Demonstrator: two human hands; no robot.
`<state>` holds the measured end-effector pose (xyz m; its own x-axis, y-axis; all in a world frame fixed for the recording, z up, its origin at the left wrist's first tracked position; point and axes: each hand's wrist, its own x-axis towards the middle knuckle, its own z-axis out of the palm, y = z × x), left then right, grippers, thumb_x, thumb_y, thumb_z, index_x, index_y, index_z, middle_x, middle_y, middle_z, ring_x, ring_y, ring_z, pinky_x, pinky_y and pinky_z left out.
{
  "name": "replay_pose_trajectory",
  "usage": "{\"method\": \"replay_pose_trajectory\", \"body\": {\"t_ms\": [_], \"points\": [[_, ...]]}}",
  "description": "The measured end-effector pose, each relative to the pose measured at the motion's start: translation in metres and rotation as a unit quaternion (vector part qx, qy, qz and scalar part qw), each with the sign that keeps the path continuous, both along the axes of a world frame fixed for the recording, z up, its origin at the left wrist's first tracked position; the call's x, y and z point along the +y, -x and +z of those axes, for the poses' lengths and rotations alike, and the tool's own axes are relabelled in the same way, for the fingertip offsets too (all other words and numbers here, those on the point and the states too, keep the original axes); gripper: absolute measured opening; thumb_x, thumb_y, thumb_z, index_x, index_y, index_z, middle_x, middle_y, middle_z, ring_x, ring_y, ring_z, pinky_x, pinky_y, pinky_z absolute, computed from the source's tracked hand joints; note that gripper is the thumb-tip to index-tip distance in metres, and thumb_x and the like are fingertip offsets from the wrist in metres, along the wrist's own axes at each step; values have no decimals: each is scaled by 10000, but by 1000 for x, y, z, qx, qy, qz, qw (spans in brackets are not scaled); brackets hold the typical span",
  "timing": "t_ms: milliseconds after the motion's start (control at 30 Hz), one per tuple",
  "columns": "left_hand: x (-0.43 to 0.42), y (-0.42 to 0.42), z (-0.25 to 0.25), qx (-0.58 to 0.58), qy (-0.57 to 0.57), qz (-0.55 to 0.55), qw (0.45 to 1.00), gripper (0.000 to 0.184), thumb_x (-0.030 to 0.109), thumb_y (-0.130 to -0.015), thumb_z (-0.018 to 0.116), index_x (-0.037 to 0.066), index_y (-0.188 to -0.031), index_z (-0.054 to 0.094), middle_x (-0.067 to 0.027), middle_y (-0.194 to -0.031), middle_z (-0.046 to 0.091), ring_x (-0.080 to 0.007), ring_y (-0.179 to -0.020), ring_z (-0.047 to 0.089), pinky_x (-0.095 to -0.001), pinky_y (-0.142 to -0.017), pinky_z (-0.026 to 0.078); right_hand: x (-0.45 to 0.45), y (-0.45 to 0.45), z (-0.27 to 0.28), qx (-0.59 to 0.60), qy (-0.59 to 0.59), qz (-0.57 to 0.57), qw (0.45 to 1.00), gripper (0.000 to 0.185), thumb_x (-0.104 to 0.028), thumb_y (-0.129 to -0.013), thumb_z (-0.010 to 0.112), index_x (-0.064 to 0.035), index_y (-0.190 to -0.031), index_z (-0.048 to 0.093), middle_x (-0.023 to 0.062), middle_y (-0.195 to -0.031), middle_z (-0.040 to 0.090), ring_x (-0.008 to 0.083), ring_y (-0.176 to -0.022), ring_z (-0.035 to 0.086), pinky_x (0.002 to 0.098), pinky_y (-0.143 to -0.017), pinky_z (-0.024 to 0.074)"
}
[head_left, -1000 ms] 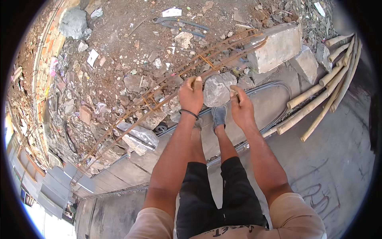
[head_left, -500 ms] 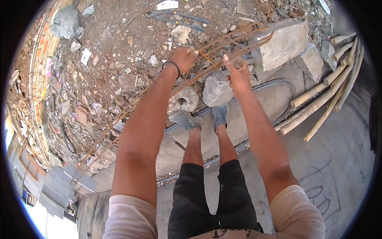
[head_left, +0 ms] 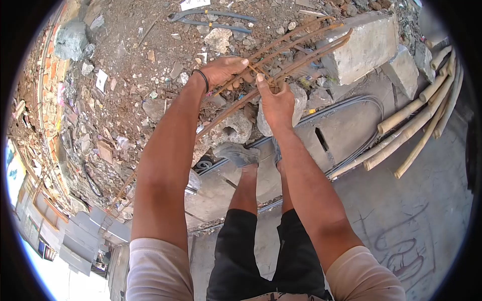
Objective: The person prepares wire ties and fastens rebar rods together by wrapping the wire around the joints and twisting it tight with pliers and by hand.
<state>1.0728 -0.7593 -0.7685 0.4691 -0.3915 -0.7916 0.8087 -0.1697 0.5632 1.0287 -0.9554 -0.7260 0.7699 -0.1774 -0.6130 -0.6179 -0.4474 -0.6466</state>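
The rusty rebar cage [head_left: 312,58] lies slanting over the rubble [head_left: 133,70], with its end near the big concrete block [head_left: 359,47]. The left hand [head_left: 223,71] and the right hand [head_left: 277,103] are at its square stirrup [head_left: 258,69], thumbs near each other. Their fingers are bent and narrow; whether they grip the steel, I cannot tell. Beyond lies a long-handled cutter [head_left: 221,25].

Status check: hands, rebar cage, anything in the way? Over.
Left hand and right hand at rusty rebar cage, grips partly hidden. Cage slants across rubble. Concrete block near cage's far end, contact unclear.
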Motion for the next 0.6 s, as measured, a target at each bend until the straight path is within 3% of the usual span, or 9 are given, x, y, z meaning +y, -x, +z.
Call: {"method": "replay_pose_trajectory", "body": {"t_ms": [100, 167, 267, 300, 333, 367, 433, 500, 600], "points": [[-6, 1, 6, -18, -64, -19, 998, 568, 557, -980, 538, 63, -1247, 627, -40, -889, 659, -110, -695, 567, -270, -626, 502, -3, 4, 2, 4, 53, 55, 997, 612, -520, -898, 685, 60, -1080, 617, 151, -914, 674, 212, -813, 640, 371, -711, 504], [-15, 7, 16, -51, -96, -26, 994, 566, 538, -985, 542, 55, -1271, 618, -36, -878, 648, -105, -708, 554, -272, -641, 495, -5, 7, 6, 36, 27, 40, 998, 695, -550, -901, 643, 81, -1186, 582, 247, -970, 667, 365, -823, 671, 432, -787, 513], [-17, 6, 33, -127, -126, -57, 982, 565, 495, -993, 550, 44, -1333, 584, -38, -882, 635, -109, -759, 542, -286, -700, 491, -12, 13, 4, 25, -1, 45, 999, 686, -535, -929, 610, 79, -1232, 569, 255, -1000, 665, 387, -863, 667, 452, -794, 504], [-17, 7, 39, -162, -126, -82, 975, 571, 471, -996, 554, 41, -1371, 558, -45, -896, 631, -118, -797, 542, -298, -745, 494, -14, 13, 1, 23, 0, 43, 999, 686, -535, -929, 610, 79, -1232, 569, 255, -1000, 665, 387, -863, 667, 452, -794, 504], [-18, 10, 45, -213, -137, -66, 965, 568, 449, -1001, 553, 48, -1402, 533, -55, -957, 631, -149, -876, 561, -325, -829, 484, -16, 15, -3, -11, -14, 65, 998, 623, -526, -963, 566, 48, -1205, 582, 202, -961, 665, 293, -806, 618, 404, -751, 484], [-17, 14, 50, -212, -136, -67, 965, 568, 449, -1001, 553, 48, -1402, 533, -55, -957, 631, -149, -876, 561, -325, -829, 484, -18, 17, -8, -43, -28, 85, 995, 568, -517, -996, 523, 16, -1179, 596, 149, -923, 664, 198, -749, 568, 356, -708, 464], [-14, 12, 78, -171, -173, 2, 970, 575, 410, -1010, 533, 1, -1413, 504, -144, -1103, 684, -201, -1018, 610, -351, -909, 476, -15, 13, -14, -58, -42, 95, 993, 588, -529, -1003, 495, 18, -1196, 585, 163, -948, 656, 207, -786, 564, 364, -737, 462], [1, 11, 56, -199, -189, 4, 962, 575, 408, -1015, 522, 16, -1434, 489, -103, -1035, 673, -175, -940, 594, -328, -859, 476, -6, 8, -22, -76, -64, 108, 989, 608, -541, -1010, 468, 21, -1214, 574, 176, -974, 648, 217, -823, 560, 372, -767, 459], [11, 2, 40, -129, -139, 49, 981, 565, 409, -1016, 515, 30, -1435, 501, -5, -889, 583, -123, -795, 505, -287, -761, 456, 2, 4, -33, -7, -68, 104, 992, 637, -559, -1010, 445, 21, -1249, 552, 217, -1053, 639, 289, -965, 590, 410, -875, 457]]}}
